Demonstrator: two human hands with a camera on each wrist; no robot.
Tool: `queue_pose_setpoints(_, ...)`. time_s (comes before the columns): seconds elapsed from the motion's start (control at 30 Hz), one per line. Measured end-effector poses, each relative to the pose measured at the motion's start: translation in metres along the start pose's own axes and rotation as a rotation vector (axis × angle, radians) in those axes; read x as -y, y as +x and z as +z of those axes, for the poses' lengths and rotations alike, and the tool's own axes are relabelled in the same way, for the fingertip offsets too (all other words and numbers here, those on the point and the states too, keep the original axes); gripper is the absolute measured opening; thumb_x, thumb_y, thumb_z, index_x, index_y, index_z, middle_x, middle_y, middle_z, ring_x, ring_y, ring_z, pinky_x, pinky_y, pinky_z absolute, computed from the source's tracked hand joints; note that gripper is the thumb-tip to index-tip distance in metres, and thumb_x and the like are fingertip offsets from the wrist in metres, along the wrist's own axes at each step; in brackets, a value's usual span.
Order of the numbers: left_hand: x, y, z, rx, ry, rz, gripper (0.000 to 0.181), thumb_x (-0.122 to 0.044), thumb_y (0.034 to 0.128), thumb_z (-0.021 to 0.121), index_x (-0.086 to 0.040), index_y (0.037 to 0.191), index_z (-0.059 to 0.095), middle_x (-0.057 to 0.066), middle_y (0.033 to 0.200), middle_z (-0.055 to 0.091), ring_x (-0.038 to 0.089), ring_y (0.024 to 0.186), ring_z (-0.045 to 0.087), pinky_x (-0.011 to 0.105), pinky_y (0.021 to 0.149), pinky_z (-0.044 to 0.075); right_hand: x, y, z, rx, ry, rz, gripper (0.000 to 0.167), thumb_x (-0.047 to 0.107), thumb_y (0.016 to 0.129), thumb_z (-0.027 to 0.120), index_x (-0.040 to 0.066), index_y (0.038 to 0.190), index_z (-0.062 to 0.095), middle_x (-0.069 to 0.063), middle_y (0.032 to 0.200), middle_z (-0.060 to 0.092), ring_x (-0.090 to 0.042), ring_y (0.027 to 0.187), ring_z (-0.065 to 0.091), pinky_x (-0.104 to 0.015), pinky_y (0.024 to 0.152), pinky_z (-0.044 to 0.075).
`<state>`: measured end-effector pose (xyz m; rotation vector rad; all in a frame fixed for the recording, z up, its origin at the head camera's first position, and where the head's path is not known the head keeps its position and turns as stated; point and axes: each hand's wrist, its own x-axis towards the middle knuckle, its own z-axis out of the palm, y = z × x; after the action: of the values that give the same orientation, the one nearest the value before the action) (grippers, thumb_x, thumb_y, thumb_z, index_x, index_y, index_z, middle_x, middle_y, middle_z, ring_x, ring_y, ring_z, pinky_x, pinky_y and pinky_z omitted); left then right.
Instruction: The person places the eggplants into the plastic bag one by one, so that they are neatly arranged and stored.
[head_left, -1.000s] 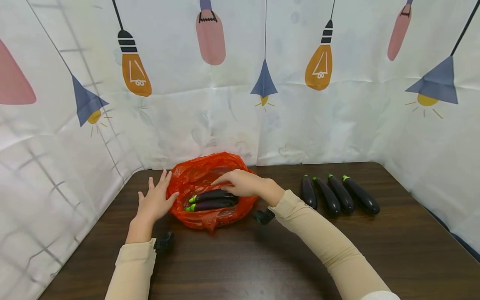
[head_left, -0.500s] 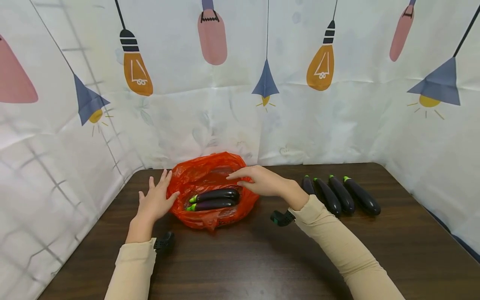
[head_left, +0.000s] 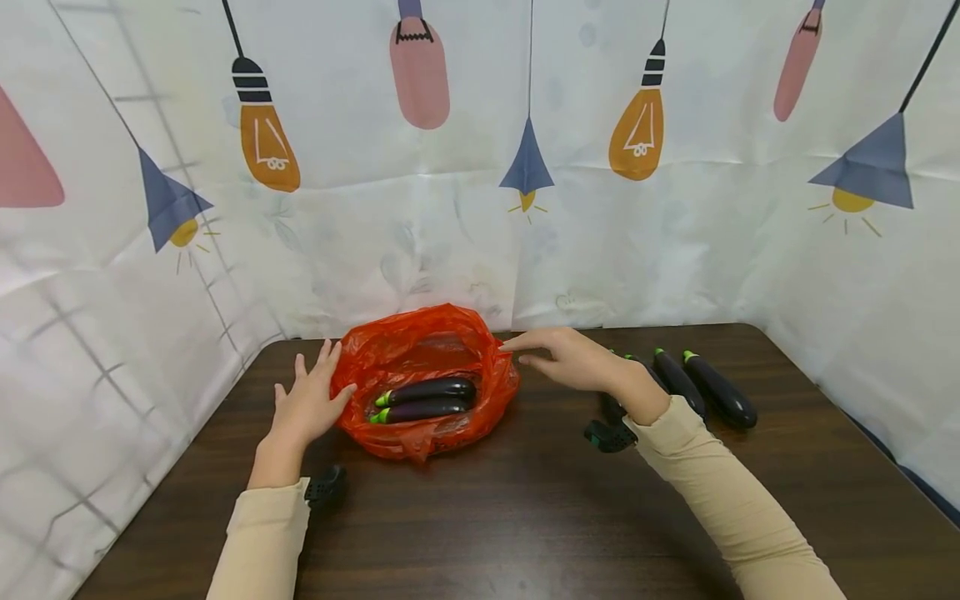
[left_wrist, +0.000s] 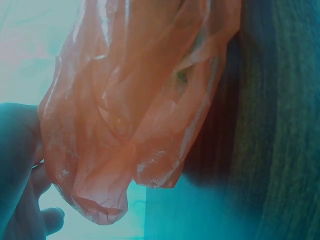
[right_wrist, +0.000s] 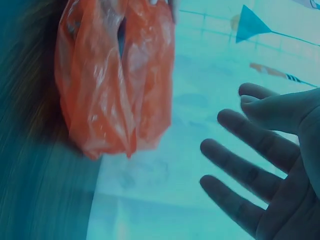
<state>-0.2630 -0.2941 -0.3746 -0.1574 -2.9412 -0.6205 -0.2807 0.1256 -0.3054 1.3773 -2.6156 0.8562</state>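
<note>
A red plastic bag (head_left: 491, 408) lies with its mouth open on the dark table, and two eggplants (head_left: 427, 400) rest side by side inside it. At the bag's left edge the left hand (head_left: 306, 402) has its fingers spread; the left wrist view shows its fingers against the bag (left_wrist: 110, 150). The right hand (head_left: 573, 360) hovers just right of the bag, fingers extended and holding nothing. In the right wrist view the right hand (right_wrist: 270, 160) is apart from the bag (right_wrist: 115, 90), its fingers spread.
Several more eggplants (head_left: 720, 390) lie at the right rear of the table (head_left: 480, 533), some partly hidden behind the right hand and forearm. A white curtain (head_left: 375, 233) printed with lamps hangs behind and along both sides.
The right hand has moved out of the bag's mouth to the right, leaving both eggplants inside in full view. The left hand has stayed at the bag's left edge.
</note>
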Motion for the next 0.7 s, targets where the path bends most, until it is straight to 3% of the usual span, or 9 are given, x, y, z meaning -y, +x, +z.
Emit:
queue_pose_setpoints(0.1, 0.000, 0.000, 0.000, -0.002, 0.001, 0.004, 0.082, -0.030, 0.1017, 0.061, -0.004, 0.164, 0.014, 0.023, 0.169, 0.006, 0.061, 0.147, -0.005, 0.087, 0.101, -0.004, -0.004, -0.009, -0.005, -0.027, -0.005, 0.011, 0.034, 0.004, 0.101, 0.063, 0.010, 0.134, 0.070, -0.006, 0.132, 0.068, -0.022, 0.118, 0.065, -0.043, 0.095, 0.055)
queue_pose_setpoints(0.27, 0.000, 0.000, 0.000, 0.002, 0.002, 0.005, 0.083, -0.031, 0.1017, 0.061, -0.004, 0.164, 0.014, 0.023, 0.169, 0.006, 0.061, 0.146, -0.005, 0.087, 0.101, -0.003, -0.010, -0.023, -0.013, -0.062, -0.014, 0.042, 0.033, 0.005, 0.101, 0.064, 0.010, 0.134, 0.070, -0.007, 0.134, 0.067, -0.023, 0.114, 0.067, -0.044, 0.092, 0.055)
queue_pose_setpoints(0.7, -0.001, 0.000, 0.000, -0.002, -0.009, 0.008, 0.082, -0.030, 0.1014, 0.061, -0.004, 0.164, 0.015, 0.023, 0.169, 0.007, 0.062, 0.147, -0.004, 0.087, 0.101, -0.003, -0.028, -0.057, -0.031, -0.090, -0.030, 0.137, 0.033, 0.005, 0.102, 0.062, 0.007, 0.135, 0.068, -0.011, 0.131, 0.068, -0.030, 0.114, 0.066, -0.047, 0.089, 0.054)
